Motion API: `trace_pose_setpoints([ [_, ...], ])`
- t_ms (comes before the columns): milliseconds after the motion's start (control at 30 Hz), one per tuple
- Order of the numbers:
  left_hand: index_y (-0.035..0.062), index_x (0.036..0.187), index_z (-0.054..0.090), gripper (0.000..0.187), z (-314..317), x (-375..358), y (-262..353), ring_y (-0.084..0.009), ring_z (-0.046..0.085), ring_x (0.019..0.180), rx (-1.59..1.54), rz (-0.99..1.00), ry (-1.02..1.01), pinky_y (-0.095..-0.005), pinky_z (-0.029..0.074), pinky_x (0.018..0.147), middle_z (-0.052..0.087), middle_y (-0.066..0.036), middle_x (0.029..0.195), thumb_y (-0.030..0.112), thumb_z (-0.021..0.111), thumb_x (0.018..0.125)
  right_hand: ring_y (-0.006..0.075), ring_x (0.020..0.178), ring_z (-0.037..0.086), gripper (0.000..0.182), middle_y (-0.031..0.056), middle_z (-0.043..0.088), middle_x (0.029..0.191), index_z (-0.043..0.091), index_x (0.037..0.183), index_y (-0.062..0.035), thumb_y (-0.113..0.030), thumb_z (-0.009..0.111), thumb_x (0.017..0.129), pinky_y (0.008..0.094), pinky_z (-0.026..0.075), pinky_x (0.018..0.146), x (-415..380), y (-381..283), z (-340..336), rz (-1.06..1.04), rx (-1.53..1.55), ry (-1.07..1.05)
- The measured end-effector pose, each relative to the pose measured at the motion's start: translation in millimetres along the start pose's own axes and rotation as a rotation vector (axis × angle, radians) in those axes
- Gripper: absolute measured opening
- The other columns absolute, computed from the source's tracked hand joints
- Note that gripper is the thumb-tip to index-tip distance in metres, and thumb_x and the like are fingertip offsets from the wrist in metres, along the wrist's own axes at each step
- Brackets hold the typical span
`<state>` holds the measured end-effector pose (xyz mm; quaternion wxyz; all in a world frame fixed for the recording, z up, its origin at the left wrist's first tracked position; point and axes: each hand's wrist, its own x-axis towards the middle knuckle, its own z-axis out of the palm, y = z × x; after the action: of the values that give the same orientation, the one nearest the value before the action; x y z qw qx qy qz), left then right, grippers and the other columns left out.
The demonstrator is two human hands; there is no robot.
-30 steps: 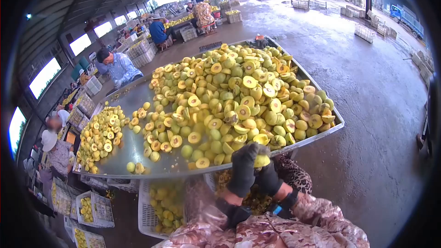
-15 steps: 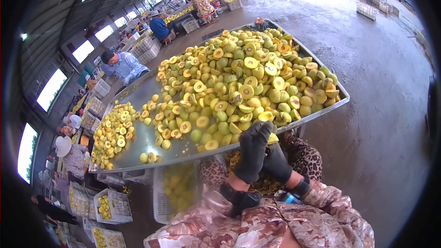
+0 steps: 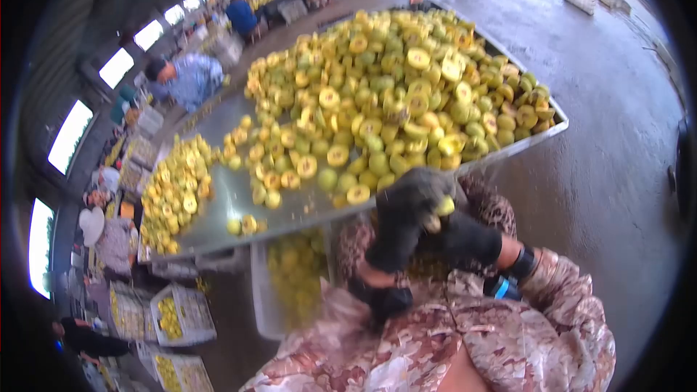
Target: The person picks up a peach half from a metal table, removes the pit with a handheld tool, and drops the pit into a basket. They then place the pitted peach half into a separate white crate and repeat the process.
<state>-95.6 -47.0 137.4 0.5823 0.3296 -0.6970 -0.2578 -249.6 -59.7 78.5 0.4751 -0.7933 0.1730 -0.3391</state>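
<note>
Both my hands are in dark gloves, close together in front of the metal table's near edge. My left hand is closed, with a piece of yellow-green stone fruit showing at its fingertips. My right hand is right beside it, touching or nearly touching the fruit; its fingers are curled, and blur hides what else they may hold. A large heap of halved yellow-green fruit, some halves showing brown centres, lies on the metal table just beyond my hands.
A smaller fruit pile is at the table's left end. Below the near edge stands a pale crate with fruit. More crates stand on the floor at left. A person in blue is at the table's far left side.
The view has shifted and blurred. My hands have turned, and the fruit piece now shows more clearly between them. The table's heap looks much the same.
</note>
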Motion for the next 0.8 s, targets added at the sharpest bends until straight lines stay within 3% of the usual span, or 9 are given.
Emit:
trace_pose_setpoints([
  [133, 0.0005, 0.093, 0.071, 0.013, -13.7, -18.5, -13.3, -0.0249, 0.069, 0.089, -0.161, -0.109, 0.101, -0.0371, 0.054, 0.082, 0.071, -0.013, 0.098, 0.011, 0.075, 0.086, 0.0269, 0.115, 0.059, 0.036, 0.0124, 0.062, 0.123, 0.061, 0.125, -0.0041, -0.006, 0.068, 0.089, 0.0384, 0.048, 0.101, 9.5, 8.4, 16.6, 0.120, 0.172, -0.043],
  [267, 0.0046, 0.092, 0.071, 0.010, -27.1, -15.0, -12.4, -0.0246, 0.068, 0.082, 0.370, 0.219, 0.069, -0.0361, 0.055, 0.080, 0.070, -0.012, 0.087, 0.011, 0.074, 0.084, 0.0271, 0.113, 0.060, 0.033, 0.0139, 0.063, 0.119, 0.063, 0.119, -0.0029, -0.004, 0.070, 0.087, 0.0371, 0.050, 0.097, 22.5, 26.6, 36.6, 0.051, -0.063, 0.051],
  [367, 0.0044, 0.095, 0.068, 0.020, -34.0, -34.0, -52.8, -0.0224, 0.068, 0.081, -0.105, -0.212, 0.186, -0.0355, 0.056, 0.079, 0.070, -0.011, 0.092, 0.024, 0.064, 0.095, 0.0258, 0.105, 0.063, 0.024, 0.0133, 0.065, 0.111, 0.065, 0.111, -0.0028, -0.001, 0.069, 0.087, 0.0353, 0.052, 0.088, 34.9, 46.8, 40.6, -0.118, -0.182, 0.102],
  [400, 0.0033, 0.100, 0.066, 0.031, -39.3, -42.3, -65.9, -0.0219, 0.069, 0.082, -0.349, -0.373, 0.280, -0.0352, 0.057, 0.079, 0.070, -0.011, 0.094, 0.033, 0.056, 0.100, 0.0259, 0.092, 0.066, 0.019, 0.0121, 0.068, 0.102, 0.067, 0.104, -0.0036, 0.000, 0.068, 0.086, 0.0347, 0.053, 0.081, 40.5, 43.5, 48.9, -0.025, 0.033, 0.128],
  [500, 0.0012, 0.111, 0.064, 0.054, -89.9, -68.9, -75.3, -0.0220, 0.070, 0.089, -0.676, -0.603, 0.655, -0.0365, 0.060, 0.083, 0.069, -0.011, 0.099, 0.051, 0.044, 0.108, 0.0241, 0.080, 0.067, 0.016, 0.0085, 0.068, 0.090, 0.067, 0.100, -0.0052, 0.001, 0.069, 0.085, 0.0351, 0.053, 0.073, 30.6, 50.5, 62.2, 0.008, -0.165, 0.154],
  [567, -0.0014, 0.113, 0.069, 0.053, -145.8, -104.3, -76.3, -0.0183, 0.069, 0.085, -0.420, -0.651, 0.938, -0.0336, 0.059, 0.077, 0.071, -0.011, 0.096, 0.048, 0.051, 0.106, 0.0243, 0.068, 0.066, 0.007, 0.0078, 0.066, 0.077, 0.068, 0.097, -0.0076, -0.005, 0.068, 0.090, 0.0389, 0.052, 0.062, 11.8, 61.4, 62.7, 0.234, -0.131, 0.266],
  [667, -0.0059, 0.110, 0.070, 0.051, -255.9, -174.0, -105.8, -0.0280, 0.071, 0.082, 0.784, -0.939, 0.567, -0.0375, 0.055, 0.078, 0.074, -0.019, 0.097, 0.043, 0.060, 0.102, 0.0324, 0.075, 0.070, 0.019, 0.0160, 0.069, 0.081, 0.067, 0.090, -0.0072, -0.026, 0.069, 0.093, 0.0434, 0.055, 0.067, -59.3, 149.6, 68.3, 0.633, -0.312, -0.003],
  [733, -0.0072, 0.113, 0.068, 0.045, -291.1, -169.6, -135.1, -0.0323, 0.070, 0.088, 1.125, -0.451, 0.493, -0.0413, 0.053, 0.079, 0.071, -0.025, 0.103, 0.036, 0.066, 0.099, 0.0381, 0.078, 0.071, 0.030, 0.0198, 0.071, 0.084, 0.065, 0.088, -0.0067, -0.036, 0.069, 0.093, 0.0471, 0.055, 0.068, -68.6, 155.2, 69.5, 0.628, -0.621, -0.376],
  [800, -0.0081, 0.113, 0.068, 0.042, -304.2, -128.5, -156.9, -0.0319, 0.069, 0.091, 1.122, -0.348, 0.457, -0.0410, 0.052, 0.079, 0.071, -0.023, 0.105, 0.030, 0.070, 0.096, 0.0416, 0.080, 0.069, 0.034, 0.0211, 0.071, 0.085, 0.062, 0.089, -0.0062, -0.039, 0.071, 0.091, 0.0502, 0.054, 0.068, -38.8, 126.1, 75.9, 0.603, -0.519, -0.275],
])
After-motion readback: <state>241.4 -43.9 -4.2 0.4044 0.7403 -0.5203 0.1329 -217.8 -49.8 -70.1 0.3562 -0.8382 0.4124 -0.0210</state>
